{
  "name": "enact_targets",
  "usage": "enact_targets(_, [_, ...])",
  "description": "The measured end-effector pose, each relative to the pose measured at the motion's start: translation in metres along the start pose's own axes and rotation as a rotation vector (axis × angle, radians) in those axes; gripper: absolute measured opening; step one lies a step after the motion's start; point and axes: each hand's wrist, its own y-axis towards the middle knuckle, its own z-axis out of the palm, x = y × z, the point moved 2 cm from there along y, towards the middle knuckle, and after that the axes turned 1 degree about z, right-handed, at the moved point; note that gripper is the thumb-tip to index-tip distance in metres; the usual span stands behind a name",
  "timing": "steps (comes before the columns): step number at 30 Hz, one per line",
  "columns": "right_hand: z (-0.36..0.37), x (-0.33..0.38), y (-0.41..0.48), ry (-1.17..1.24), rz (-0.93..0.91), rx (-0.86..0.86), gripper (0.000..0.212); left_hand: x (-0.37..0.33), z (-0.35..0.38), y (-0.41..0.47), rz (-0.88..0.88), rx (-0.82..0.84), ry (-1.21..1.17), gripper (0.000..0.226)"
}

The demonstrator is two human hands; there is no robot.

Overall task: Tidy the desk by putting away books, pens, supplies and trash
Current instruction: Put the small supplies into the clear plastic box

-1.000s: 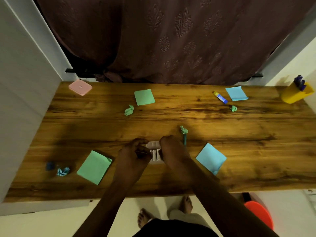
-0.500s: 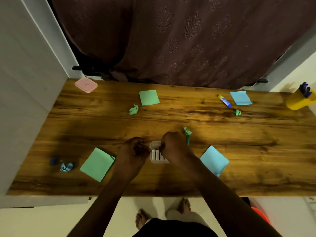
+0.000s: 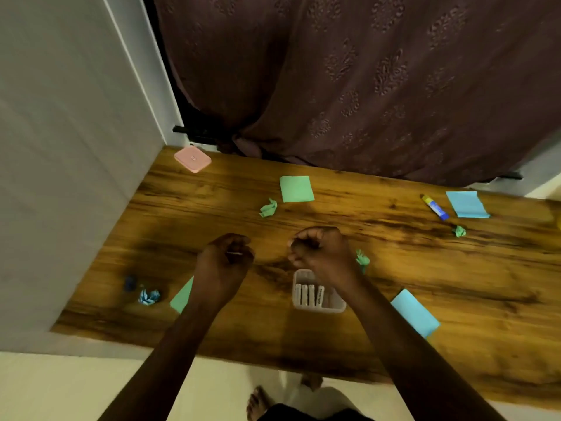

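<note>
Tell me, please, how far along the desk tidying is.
Early. Done: several pale sticks sit in the clear box. In hand: the left hand pinches a thin pale stick. Left: crumpled papers, sticky notes and the glue stick lie scattered on the desk.

My feed shows left hand (image 3: 224, 264), right hand (image 3: 323, 253) and both forearms (image 3: 409, 344) bare, a black garment (image 3: 303, 414) at the lower edge, feet (image 3: 258, 402) bare.

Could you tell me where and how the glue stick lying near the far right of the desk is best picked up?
Probably from above, pinching the glue stick across the middle of its barrel. It lies flat and slanted on the desk, so only its long sides are free; the blue note beside it lies apart.
</note>
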Motion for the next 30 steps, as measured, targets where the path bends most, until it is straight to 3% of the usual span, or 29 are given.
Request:
enact_targets(8, [0.043, 0.024, 0.054, 0.26, 0.058, 0.272, 0.023, 0.007, -0.043, 0.061, -0.087, -0.122, 0.033, 0.027])
enact_targets(11, [0.063, 0.03, 0.074, 0.288, 0.077, 0.325, 0.027, 0.01, -0.063, 0.085, -0.04, -0.173, 0.116, 0.03])
enact_targets(17, [0.104, 0.045, 0.126, 0.247, 0.077, 0.353, 0.04, 0.026, -0.094, 0.136, -0.032, -0.191, 0.225, 0.048])
enact_targets(21, [0.132, 0.053, 0.164, 0.28, 0.062, 0.361, 0.036, 0.032, -0.106, 0.178, -0.006, -0.176, 0.303, 0.053])
enact_targets(25, [0.16, 0.065, 0.209, 0.315, 0.043, 0.292, 0.025, 0.04, -0.117, 0.234, 0.058, -0.123, 0.356, 0.042])
enact_targets(30, [0.199, 0.079, 0.246, 0.253, 0.036, 0.198, 0.03, 0.066, -0.125, 0.297, 0.055, -0.04, 0.27, 0.05])
